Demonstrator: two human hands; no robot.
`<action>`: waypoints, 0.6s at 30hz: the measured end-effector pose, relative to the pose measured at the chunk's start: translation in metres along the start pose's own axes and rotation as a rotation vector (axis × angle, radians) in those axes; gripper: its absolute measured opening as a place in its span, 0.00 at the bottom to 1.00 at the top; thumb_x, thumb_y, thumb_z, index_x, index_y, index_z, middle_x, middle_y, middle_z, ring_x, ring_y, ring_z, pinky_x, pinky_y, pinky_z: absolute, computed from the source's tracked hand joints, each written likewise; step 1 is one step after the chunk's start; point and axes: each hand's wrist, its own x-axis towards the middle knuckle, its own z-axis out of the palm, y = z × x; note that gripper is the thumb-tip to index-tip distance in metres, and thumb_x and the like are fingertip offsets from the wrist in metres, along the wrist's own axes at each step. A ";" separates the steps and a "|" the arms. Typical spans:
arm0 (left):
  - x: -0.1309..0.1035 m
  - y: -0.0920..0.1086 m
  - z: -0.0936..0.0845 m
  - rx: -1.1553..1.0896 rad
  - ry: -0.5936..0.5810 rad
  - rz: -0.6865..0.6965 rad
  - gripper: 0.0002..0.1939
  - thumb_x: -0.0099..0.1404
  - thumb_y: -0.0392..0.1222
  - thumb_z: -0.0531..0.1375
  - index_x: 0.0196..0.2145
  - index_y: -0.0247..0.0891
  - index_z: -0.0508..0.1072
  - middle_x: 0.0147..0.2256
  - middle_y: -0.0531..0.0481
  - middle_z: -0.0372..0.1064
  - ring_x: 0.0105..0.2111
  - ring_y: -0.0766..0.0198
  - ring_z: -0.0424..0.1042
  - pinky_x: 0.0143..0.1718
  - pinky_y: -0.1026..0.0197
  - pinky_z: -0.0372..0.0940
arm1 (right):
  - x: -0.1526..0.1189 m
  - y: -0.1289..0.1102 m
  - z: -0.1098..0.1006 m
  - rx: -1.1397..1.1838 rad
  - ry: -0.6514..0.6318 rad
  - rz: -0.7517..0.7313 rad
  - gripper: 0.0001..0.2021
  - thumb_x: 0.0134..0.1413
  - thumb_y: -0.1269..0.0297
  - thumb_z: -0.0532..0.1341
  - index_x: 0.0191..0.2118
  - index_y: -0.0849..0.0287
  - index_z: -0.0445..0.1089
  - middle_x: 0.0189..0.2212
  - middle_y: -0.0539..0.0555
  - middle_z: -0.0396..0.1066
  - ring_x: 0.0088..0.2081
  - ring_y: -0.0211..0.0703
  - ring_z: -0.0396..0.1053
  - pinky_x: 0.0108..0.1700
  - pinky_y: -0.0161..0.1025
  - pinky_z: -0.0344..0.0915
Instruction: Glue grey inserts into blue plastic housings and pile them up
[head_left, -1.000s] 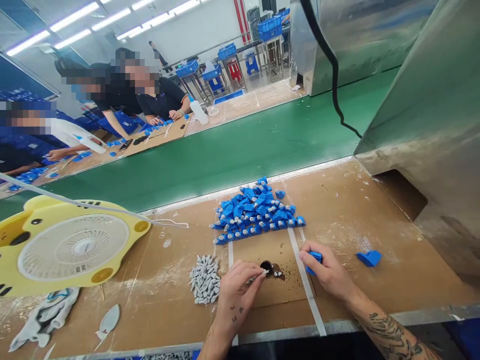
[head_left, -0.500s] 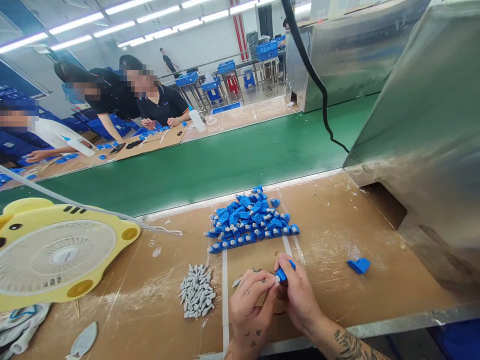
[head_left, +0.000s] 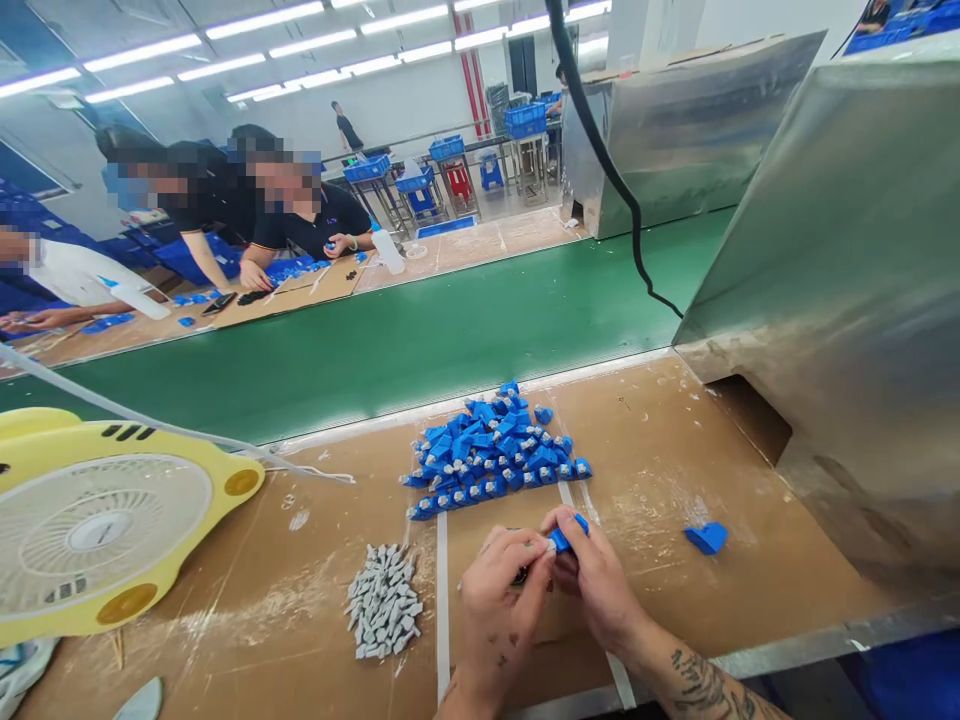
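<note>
My right hand (head_left: 600, 582) is closed around a small blue plastic piece (head_left: 559, 541), held above the brown board. At the blue piece's left end, the thumb and forefinger of my left hand (head_left: 504, 590) pinch a small pale grey piece (head_left: 551, 547), mostly covered by the fingertips. Beyond my hands lies a heap of blue pieces (head_left: 487, 435) with pale grey tips, its front edge laid in a row. A pile of loose grey pieces (head_left: 384, 603) sits to the left of my left hand. Off to the right, one blue piece (head_left: 706, 538) lies alone.
A yellow fan (head_left: 232, 484) with a white cable stands at the left. Behind the board (head_left: 652, 430) runs a green conveyor belt (head_left: 337, 350). A metal housing (head_left: 847, 300) rises at the right. Across the belt, several people work with blue parts and white bottles (head_left: 388, 250).
The view has shifted slightly, moving the fan and grey pile left and down. Both hands stay together at the blue piece. A co-worker's hand across the belt has reached down to black parts.
</note>
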 end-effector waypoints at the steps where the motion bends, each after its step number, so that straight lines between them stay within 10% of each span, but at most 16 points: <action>1: 0.008 -0.002 -0.002 -0.003 -0.025 -0.023 0.07 0.70 0.33 0.61 0.34 0.41 0.76 0.31 0.52 0.77 0.29 0.65 0.75 0.30 0.65 0.70 | 0.002 -0.005 -0.011 -0.111 -0.060 -0.068 0.30 0.42 0.30 0.64 0.34 0.55 0.68 0.17 0.42 0.55 0.20 0.36 0.53 0.23 0.34 0.54; 6: 0.064 -0.029 -0.007 0.150 -0.040 -0.057 0.09 0.71 0.38 0.59 0.32 0.41 0.77 0.31 0.51 0.78 0.32 0.61 0.76 0.36 0.61 0.70 | -0.003 -0.044 -0.093 -0.898 -0.018 -0.517 0.17 0.57 0.46 0.62 0.38 0.55 0.76 0.30 0.55 0.74 0.33 0.49 0.70 0.39 0.44 0.67; 11: 0.125 -0.070 0.018 0.335 -0.183 -0.129 0.09 0.66 0.31 0.62 0.32 0.41 0.78 0.34 0.50 0.79 0.37 0.57 0.76 0.42 0.57 0.69 | -0.013 -0.065 -0.169 -1.372 -0.022 -0.627 0.16 0.55 0.52 0.65 0.47 0.51 0.80 0.47 0.62 0.77 0.50 0.60 0.72 0.53 0.54 0.69; 18: 0.150 -0.073 0.047 0.354 -0.340 -0.085 0.08 0.64 0.29 0.64 0.31 0.40 0.78 0.33 0.49 0.77 0.38 0.56 0.75 0.43 0.57 0.67 | -0.004 -0.047 -0.193 -1.396 0.039 -0.618 0.16 0.63 0.52 0.57 0.40 0.51 0.82 0.36 0.61 0.78 0.40 0.56 0.76 0.44 0.50 0.73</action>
